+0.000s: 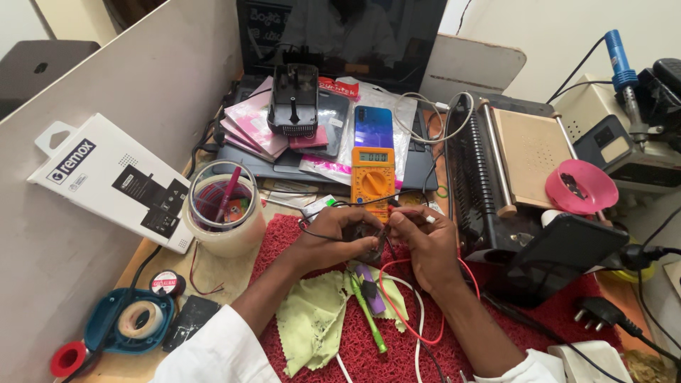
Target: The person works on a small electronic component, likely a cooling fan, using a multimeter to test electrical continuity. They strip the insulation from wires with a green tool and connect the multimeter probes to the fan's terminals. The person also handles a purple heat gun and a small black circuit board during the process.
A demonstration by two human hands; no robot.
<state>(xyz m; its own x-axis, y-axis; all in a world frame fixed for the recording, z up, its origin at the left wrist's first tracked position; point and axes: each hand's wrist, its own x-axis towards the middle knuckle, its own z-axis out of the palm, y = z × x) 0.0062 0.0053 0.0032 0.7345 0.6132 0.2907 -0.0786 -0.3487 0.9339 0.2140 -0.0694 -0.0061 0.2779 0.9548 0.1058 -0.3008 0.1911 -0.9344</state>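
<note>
Head view of a cluttered wooden table (213,273) covered in part by a red looped-pile mat (411,347). The left hand (333,237) and right hand (425,241) meet above the mat, just below an orange plastic multimeter (373,181) with a round dial and a grey display. Between them sits a small dark component (374,241), largely hidden; the fingers of both hands are curled in and pinch it from either side. A thin red wire (397,312) loops from the hands down over the mat, and a thin black wire (319,230) arcs past the left hand; whether the fingers also grip the probe tips cannot be told.

Below the hands lie a crumpled pale green cloth (312,319), a slender green pen-shaped tool (369,319) and a white cable (418,312). To the left stands a wide roll of clear tape (223,223) holding pens upright, beside a flat white cardboard box (113,181). A blue glossy phone (374,126) lies above the multimeter, near a black ribbed machine with a tan flat plate (511,156) and a shallow pink dish (582,186).
</note>
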